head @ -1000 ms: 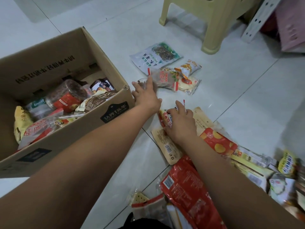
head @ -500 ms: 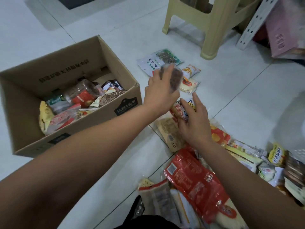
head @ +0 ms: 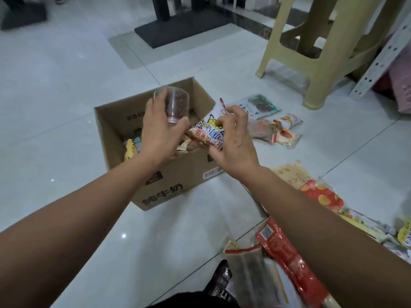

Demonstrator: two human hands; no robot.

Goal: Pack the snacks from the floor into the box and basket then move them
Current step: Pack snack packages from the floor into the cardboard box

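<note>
Box (head: 169,185), just one — left hand (head: 160,134) holds one jar (head: 178,103) tight over it, right hand (head: 235,147) pinches one packet (head: 209,132).

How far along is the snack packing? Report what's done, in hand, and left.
Done: several packets lie in the cardboard box. In hand: the left hand holds a clear jar above the box, and the right hand grips a colourful snack packet at its rim. Left: a cluster of packets on the floor beyond the box, and more packets beside the right arm, including a red bag. No basket is in view.
</note>
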